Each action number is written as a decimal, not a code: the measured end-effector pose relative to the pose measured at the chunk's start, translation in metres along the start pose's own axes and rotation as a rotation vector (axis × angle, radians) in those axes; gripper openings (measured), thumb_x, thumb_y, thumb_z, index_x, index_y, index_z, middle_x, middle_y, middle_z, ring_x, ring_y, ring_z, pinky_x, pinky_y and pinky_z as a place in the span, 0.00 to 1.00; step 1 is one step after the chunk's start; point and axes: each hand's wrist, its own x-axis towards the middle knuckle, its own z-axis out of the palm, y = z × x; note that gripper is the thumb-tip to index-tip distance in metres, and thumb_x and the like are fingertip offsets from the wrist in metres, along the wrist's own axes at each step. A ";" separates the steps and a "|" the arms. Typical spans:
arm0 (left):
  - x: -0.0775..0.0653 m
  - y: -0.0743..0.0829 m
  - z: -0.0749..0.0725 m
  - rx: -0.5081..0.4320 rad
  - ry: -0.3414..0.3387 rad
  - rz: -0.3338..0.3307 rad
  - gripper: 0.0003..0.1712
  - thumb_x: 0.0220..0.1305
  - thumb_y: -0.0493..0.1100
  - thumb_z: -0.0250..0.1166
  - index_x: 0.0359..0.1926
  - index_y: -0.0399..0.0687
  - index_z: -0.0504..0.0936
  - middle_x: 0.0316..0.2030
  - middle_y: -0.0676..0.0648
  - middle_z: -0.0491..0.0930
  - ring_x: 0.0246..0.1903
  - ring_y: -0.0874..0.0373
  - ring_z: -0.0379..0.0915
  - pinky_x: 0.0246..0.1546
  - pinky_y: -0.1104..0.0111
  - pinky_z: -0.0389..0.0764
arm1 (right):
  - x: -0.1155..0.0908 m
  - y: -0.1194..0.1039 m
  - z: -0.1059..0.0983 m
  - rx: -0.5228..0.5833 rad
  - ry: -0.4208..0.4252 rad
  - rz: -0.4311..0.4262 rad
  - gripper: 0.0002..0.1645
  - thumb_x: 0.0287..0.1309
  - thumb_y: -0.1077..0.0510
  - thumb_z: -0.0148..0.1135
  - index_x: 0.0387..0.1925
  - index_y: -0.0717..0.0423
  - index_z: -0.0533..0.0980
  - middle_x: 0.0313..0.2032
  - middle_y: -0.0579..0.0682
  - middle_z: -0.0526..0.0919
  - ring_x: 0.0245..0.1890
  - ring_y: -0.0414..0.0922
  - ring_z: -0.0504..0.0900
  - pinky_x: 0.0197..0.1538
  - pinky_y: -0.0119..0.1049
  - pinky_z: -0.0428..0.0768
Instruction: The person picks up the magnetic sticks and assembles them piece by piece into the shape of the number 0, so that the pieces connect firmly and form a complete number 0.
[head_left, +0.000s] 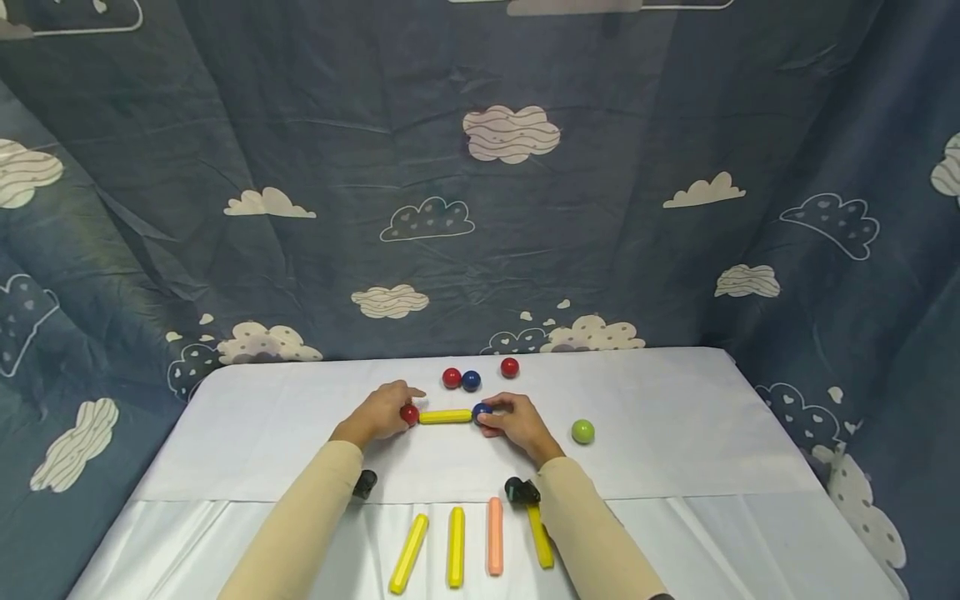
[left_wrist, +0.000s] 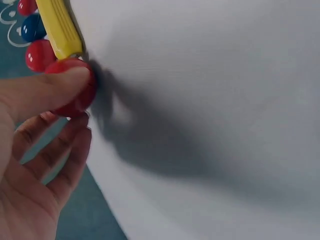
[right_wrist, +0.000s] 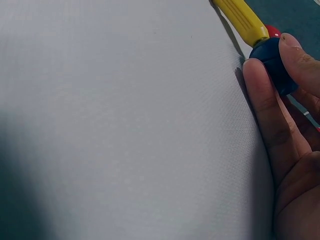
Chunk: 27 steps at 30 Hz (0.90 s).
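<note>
A yellow rod (head_left: 446, 417) lies crosswise between my two hands, with a red ball (head_left: 408, 414) at its left end and a blue ball (head_left: 481, 411) at its right end. My left hand (head_left: 381, 412) grips the red ball; in the left wrist view the thumb presses on top of that red ball (left_wrist: 75, 92), fingers beneath. With thumb and fingers my right hand (head_left: 519, 423) pinches the blue ball, seen in the right wrist view as a dark blue ball (right_wrist: 274, 65) against the rod's end (right_wrist: 245, 22).
Behind the hands sit a red ball (head_left: 452, 378), a blue ball (head_left: 471, 381) beside it and another red ball (head_left: 510, 367). A green ball (head_left: 582, 431) lies to the right. Nearer are yellow rods (head_left: 456, 547) and an orange rod (head_left: 495, 537). A patterned curtain (head_left: 585, 208) hangs behind the table.
</note>
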 end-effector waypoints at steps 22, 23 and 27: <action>0.001 0.003 0.003 0.011 0.009 -0.005 0.18 0.52 0.28 0.70 0.45 0.45 0.87 0.42 0.48 0.78 0.42 0.55 0.70 0.50 0.60 0.75 | -0.002 0.001 0.000 -0.014 -0.004 -0.011 0.20 0.55 0.62 0.68 0.50 0.62 0.78 0.45 0.58 0.81 0.30 0.41 0.82 0.38 0.32 0.82; 0.002 0.005 0.002 0.020 0.006 -0.004 0.18 0.52 0.29 0.70 0.45 0.45 0.87 0.42 0.48 0.79 0.42 0.54 0.70 0.51 0.60 0.75 | -0.002 0.000 0.000 -0.014 -0.005 -0.012 0.20 0.55 0.62 0.68 0.50 0.62 0.78 0.45 0.58 0.81 0.30 0.41 0.82 0.38 0.32 0.82; 0.005 0.005 0.001 0.002 0.005 -0.024 0.19 0.50 0.32 0.73 0.46 0.46 0.86 0.44 0.47 0.81 0.45 0.52 0.71 0.54 0.58 0.73 | -0.001 0.000 -0.001 -0.032 0.005 -0.014 0.20 0.56 0.62 0.68 0.51 0.62 0.78 0.46 0.57 0.81 0.30 0.40 0.82 0.39 0.31 0.82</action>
